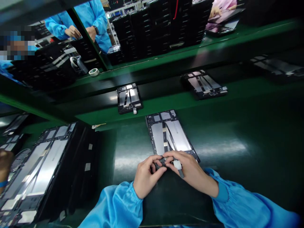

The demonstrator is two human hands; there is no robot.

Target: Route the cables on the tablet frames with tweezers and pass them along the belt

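An opened tablet with silver panels and dark ribbon strips lies face up on the green bench, its near end by my hands. Over that end, the fingertips of my left hand and my right hand meet in a pinch. Between them is a small dark part, mostly hidden by the fingers. Beside my right fingers, a white square tab sticks out with a short dark strip below it. Whether these join the tablet, I cannot tell.
A tall stack of opened tablets stands at left, near another person's hand. Beyond a green ledge, a dark belt carries tablets. Farther back are black tray stacks, a tape roll and co-workers in blue and pink sleeves.
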